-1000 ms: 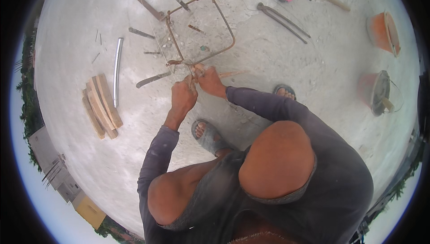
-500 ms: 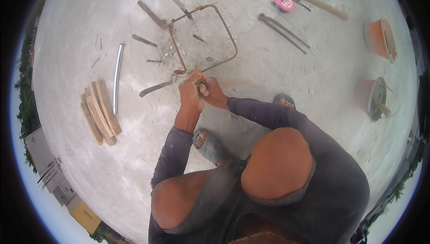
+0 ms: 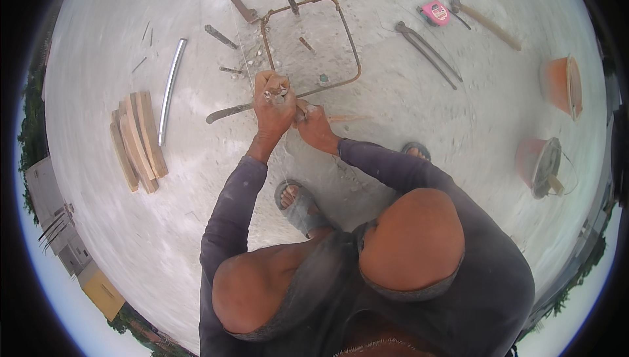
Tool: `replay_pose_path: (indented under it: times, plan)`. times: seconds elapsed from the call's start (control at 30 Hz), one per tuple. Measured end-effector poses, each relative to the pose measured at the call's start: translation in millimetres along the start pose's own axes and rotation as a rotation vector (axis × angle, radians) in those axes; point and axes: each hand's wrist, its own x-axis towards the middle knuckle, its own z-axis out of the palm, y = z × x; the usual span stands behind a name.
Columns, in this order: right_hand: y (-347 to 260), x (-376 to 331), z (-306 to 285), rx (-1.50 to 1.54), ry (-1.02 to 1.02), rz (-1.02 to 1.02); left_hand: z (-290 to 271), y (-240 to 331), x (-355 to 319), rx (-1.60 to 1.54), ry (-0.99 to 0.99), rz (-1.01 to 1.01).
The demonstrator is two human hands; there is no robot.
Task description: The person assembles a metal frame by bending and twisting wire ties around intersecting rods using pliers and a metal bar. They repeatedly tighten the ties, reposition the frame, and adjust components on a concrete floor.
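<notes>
My left hand (image 3: 275, 106) is closed in a fist at the near left corner of a rusty square steel stirrup (image 3: 358, 49), hiding that corner. What it grips is hidden. My right hand (image 3: 316, 126) is closed just beside it, nearer to me, and its hold is also hidden. A dark curved bar (image 3: 228, 113) extends left from behind my left fist. A thin line (image 3: 243, 43) runs down past the stirrup's left side toward that fist. Several short rebar stubs (image 3: 221, 36) stand in and around the stirrup. A flat rusty bar (image 3: 236, 0) adjoins its far left corner.
Wooden strips (image 3: 141, 140) and a silvery tube (image 3: 172, 91) lie on the concrete at left. Long-handled pincers (image 3: 429, 54), a pink tape measure (image 3: 434, 13) and a hammer (image 3: 486, 20) lie far right. An orange bucket (image 3: 557, 88) and a mortar-crusted bucket (image 3: 532, 163) stand at right.
My left hand has shifted left over the stirrup's near corner and curled into a tighter fist. The right hand stays close beside it. The whole view has tilted slightly.
</notes>
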Motion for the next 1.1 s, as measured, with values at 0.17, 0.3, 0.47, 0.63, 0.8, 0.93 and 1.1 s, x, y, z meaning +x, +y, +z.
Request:
replay_pose_path:
  times: [0.17,0.3,0.47,0.63,0.8,0.93,1.1]
  plan:
    - [-8,-1,-5,0.162,-0.026,0.150,-17,-6,20,0.078,-0.312,0.099]
    - [-8,0,-1,0.073,0.030,0.077,-43,-2,34,0.326,-0.464,0.243]
    - [-3,-1,1,-0.002,0.028,-0.016,-51,3,39,0.551,-0.555,0.290]
    - [-6,-3,-1,0.156,0.025,0.148,-47,-6,48,0.441,-0.595,0.153]
    - [-15,-6,2,0.191,0.073,0.088,-44,-5,21,0.562,-0.549,0.038]
    - [-23,-10,4,0.058,0.149,-0.038,-34,-2,-5,0.653,-0.495,-0.199]
    - [-37,-11,3,0.056,-0.010,0.168,-40,-2,3,0.108,-0.434,-0.657]
